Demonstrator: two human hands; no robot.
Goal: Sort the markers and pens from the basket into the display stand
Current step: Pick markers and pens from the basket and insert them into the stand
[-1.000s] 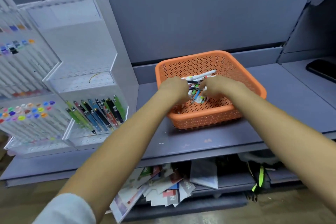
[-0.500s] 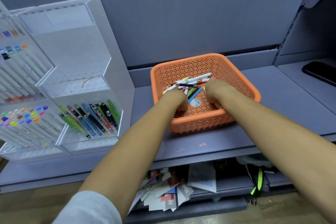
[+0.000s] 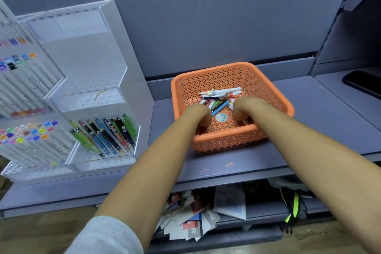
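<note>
An orange perforated basket (image 3: 226,133) stands on the grey shelf and holds a loose pile of pens and markers (image 3: 218,97) near its far side. Both my hands are inside it at the near side. My left hand (image 3: 199,114) and my right hand (image 3: 243,109) point down with fingers curled under, so what they grip is hidden. White marker ends show right beside my right hand. The clear display stand (image 3: 99,99) is at the left, with several pens (image 3: 107,134) in its lower tier.
Racks of white markers with coloured caps (image 3: 24,134) fill the far left. A dark phone (image 3: 362,82) lies at the back right. Loose papers (image 3: 195,218) and a bag with a green strap sit under the shelf edge (image 3: 206,179).
Both hands have drawn back from the pile in the basket's middle to its near side and spread apart, uncovering the pens and the round sticker on the basket floor.
</note>
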